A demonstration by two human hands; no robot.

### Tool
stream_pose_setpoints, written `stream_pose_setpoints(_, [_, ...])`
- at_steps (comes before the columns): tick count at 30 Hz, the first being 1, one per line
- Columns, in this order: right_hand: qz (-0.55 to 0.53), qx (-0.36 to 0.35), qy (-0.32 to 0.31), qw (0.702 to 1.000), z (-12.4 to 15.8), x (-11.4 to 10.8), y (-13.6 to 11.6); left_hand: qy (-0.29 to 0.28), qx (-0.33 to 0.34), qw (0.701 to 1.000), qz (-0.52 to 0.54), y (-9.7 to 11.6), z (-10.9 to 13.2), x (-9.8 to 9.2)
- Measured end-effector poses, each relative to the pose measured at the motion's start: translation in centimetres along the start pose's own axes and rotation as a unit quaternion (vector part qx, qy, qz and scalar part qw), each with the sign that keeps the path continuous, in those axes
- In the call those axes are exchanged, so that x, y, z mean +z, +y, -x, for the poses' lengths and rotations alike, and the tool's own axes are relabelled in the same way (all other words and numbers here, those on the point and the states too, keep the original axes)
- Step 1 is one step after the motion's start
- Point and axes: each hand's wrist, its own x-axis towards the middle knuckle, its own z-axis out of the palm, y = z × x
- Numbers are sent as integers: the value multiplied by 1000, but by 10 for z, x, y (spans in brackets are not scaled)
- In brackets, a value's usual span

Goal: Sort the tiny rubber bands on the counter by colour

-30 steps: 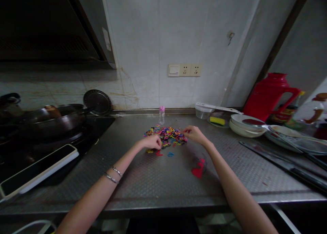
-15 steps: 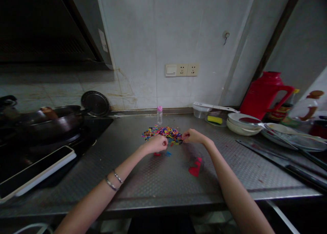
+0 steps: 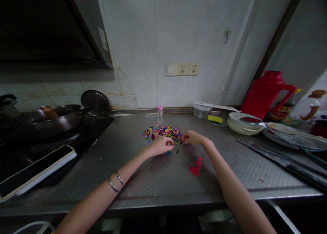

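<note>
Head view, left hand (image 3: 161, 146) and right hand (image 3: 192, 138) pinching small bands (image 3: 169, 143), colourful pile (image 3: 162, 131) beside

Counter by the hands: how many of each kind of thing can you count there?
Hands: 2 (left hand, right hand)
Bracelets: 2
Pink-capped bottle: 1
Pile of colourful bands: 1
Total: 6

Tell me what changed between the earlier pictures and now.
The left hand slid right along the near edge of the pile of coloured bands, until it almost meets the right hand, which drew back a little from the pile. Whether either hand grips a band cannot be told. The pile, the small bottle, the red piece and the pan stayed put.
</note>
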Motion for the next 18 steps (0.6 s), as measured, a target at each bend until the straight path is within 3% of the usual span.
stream_pose_setpoints(13, [-66,-20,49,996,1,-4,-2,88,-71,985,131,-61,-9,-32])
stream_pose_setpoints(18, [-94,-60,18,994,2,-3,-12,92,-70,981,153,-69,-7,-33])
